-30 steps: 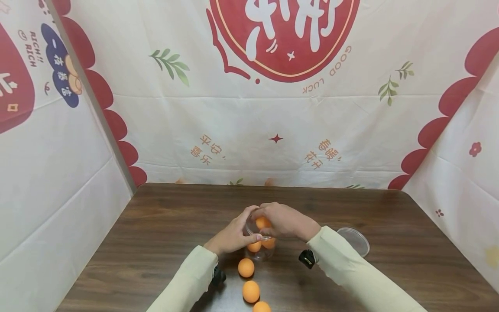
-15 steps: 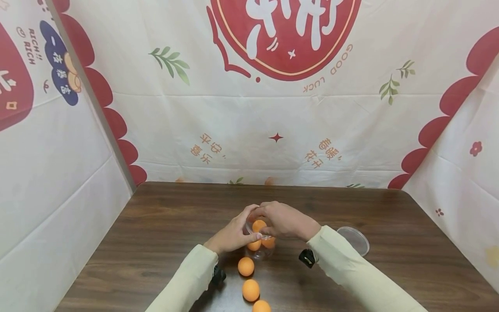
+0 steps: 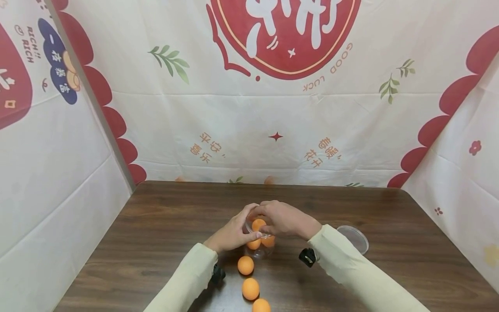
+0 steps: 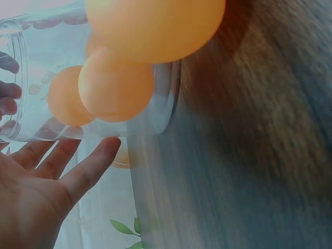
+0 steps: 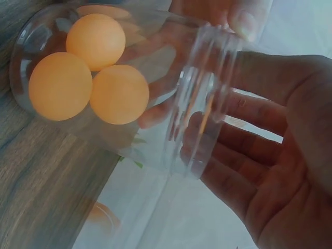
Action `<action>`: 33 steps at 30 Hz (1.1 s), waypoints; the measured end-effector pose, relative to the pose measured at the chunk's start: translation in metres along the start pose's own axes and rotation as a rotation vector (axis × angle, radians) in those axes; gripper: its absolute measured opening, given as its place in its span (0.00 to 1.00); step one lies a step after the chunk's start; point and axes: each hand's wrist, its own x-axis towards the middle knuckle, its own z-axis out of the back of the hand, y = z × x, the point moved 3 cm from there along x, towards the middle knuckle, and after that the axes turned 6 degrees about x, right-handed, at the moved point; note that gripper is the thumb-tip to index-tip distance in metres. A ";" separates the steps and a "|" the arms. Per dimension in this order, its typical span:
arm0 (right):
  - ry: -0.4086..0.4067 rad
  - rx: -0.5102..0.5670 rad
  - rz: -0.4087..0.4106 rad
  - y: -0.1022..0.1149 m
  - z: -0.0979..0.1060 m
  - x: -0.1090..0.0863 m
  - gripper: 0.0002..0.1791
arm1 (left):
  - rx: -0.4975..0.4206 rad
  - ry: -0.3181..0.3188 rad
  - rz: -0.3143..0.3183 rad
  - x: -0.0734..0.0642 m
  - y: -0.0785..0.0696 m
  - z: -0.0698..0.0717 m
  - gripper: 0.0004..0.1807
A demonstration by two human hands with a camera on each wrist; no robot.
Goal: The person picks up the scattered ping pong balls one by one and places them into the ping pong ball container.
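A clear plastic jar (image 3: 260,252) stands upright on the table, its mouth uncovered. Several orange ping-pong balls (image 5: 119,94) rest at its bottom. My left hand (image 3: 232,234) grips the jar near the top, thumb on the near side of the rim and fingers around the far side. My right hand (image 3: 286,220) is at the mouth; through the clear wall in the right wrist view, its fingertips (image 5: 194,122) show just inside the rim with no ball between them. Outside the jar, a ping-pong ball (image 3: 245,265) lies closest to its base.
Two more ping-pong balls, a middle one (image 3: 251,289) and a front one (image 3: 261,306), line up toward the person. A clear round lid (image 3: 353,239) lies right of the jar, partly behind the right sleeve (image 3: 362,268). Printed cloth (image 3: 249,117) hangs behind the brown table (image 3: 156,225).
The ball in the jar's mouth shifted down and left, away from the right fingers, between the first two frames. Both hands have stayed nearly in place.
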 end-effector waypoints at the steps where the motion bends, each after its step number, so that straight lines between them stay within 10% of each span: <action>1: -0.002 0.001 -0.005 0.000 0.001 -0.001 0.19 | 0.001 0.000 -0.001 0.000 -0.001 0.000 0.42; 33: -0.055 0.067 -0.173 -0.020 0.002 -0.027 0.42 | 0.001 -0.019 -0.003 0.000 0.000 -0.001 0.42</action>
